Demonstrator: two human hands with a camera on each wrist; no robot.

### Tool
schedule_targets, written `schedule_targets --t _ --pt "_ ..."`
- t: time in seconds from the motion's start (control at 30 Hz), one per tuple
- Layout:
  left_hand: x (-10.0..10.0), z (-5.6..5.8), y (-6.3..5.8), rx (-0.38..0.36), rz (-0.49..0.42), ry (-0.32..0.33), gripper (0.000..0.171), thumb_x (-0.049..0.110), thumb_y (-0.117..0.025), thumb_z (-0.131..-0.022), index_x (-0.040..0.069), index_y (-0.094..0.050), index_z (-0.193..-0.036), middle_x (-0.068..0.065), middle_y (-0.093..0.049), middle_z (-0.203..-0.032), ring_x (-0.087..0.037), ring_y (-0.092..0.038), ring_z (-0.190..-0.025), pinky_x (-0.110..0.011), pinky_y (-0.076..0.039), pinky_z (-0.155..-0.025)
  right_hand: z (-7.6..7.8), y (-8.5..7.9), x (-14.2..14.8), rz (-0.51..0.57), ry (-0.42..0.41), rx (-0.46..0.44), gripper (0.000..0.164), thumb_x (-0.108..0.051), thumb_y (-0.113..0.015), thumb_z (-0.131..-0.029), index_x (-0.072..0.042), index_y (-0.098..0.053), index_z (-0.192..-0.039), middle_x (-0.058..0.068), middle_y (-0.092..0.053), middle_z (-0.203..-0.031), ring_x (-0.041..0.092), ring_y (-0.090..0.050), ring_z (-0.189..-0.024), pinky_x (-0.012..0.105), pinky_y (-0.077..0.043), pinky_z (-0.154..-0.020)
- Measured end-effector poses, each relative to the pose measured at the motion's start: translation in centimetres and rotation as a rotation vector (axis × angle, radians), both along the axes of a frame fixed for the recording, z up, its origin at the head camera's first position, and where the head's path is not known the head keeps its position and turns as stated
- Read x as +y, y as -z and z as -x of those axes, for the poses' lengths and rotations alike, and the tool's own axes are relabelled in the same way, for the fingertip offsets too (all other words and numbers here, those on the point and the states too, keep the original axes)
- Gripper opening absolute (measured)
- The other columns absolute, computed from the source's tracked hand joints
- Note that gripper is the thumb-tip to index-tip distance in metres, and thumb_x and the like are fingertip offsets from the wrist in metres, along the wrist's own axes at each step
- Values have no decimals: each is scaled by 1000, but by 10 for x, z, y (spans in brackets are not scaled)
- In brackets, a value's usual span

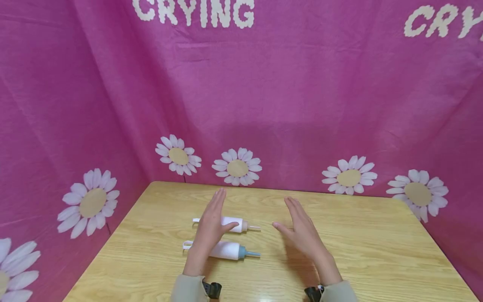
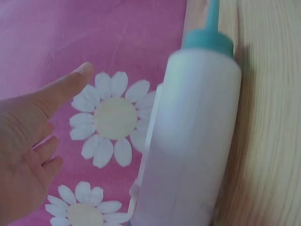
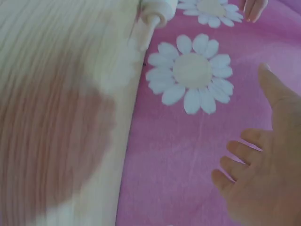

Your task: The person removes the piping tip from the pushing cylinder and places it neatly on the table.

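Note:
Two white squeeze bottles lie on their sides on the table, nozzles pointing right in the head view. The nearer squeeze bottle has a teal cap; in the left wrist view its white body fills the middle. Behind it lies the beige-capped squeeze bottle. My left hand is raised over the bottles with straight fingers and thumb spread, hiding part of both. To the right of the nozzles, my right hand is held up, palm facing the left one, fingers extended. Neither hand holds anything.
The wood-grain table stretches out on both sides of the hands. A pink cloth printed with white daisies and lettering hangs behind the table and along its sides. Dark straps with small devices sit at both wrists.

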State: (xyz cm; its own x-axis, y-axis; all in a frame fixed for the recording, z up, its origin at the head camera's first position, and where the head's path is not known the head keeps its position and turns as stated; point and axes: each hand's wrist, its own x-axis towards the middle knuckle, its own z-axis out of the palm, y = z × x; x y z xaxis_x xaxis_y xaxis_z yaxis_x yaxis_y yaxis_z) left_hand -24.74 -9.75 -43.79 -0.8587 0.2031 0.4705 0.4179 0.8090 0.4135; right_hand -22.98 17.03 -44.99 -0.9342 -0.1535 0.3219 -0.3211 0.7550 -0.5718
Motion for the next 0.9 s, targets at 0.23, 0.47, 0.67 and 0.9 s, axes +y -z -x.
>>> schedule_targets --t 0.23,0.47,0.67,0.9 --pt "-17 6 0 -91 -14 37 96 23 -86 -73 4 -33 -151 -13 -34 -158 -31 -36 -145 -46 -36 -115 9 5 -19 51 -82 -20 84 -35 -73 -87 -6 -29 -153 16 -29 -159 37 -28 -148 57 -27 -119" --pt "-34 15 6 -199 -2 63 94 16 -86 -74 9 -33 -152 -11 -34 -159 -31 -38 -144 -44 -39 -113 19 13 -34 24 -161 -47 82 -31 -75 -86 -4 -33 -151 19 -35 -156 37 -33 -145 53 -31 -118" --pt "-43 25 10 -254 21 88 90 15 -87 -71 5 -40 -148 -14 -44 -153 -32 -43 -141 -45 -40 -113 29 21 -45 -29 -210 -58 77 -27 -76 -85 2 -38 -147 21 -41 -151 39 -39 -141 53 -33 -117" --pt "-51 34 17 -344 3 100 80 15 -86 -73 4 -47 -143 -15 -51 -146 -33 -47 -136 -48 -41 -113 35 26 -54 -72 -247 -94 73 -27 -76 -85 3 -42 -143 21 -49 -144 39 -45 -135 54 -38 -113"
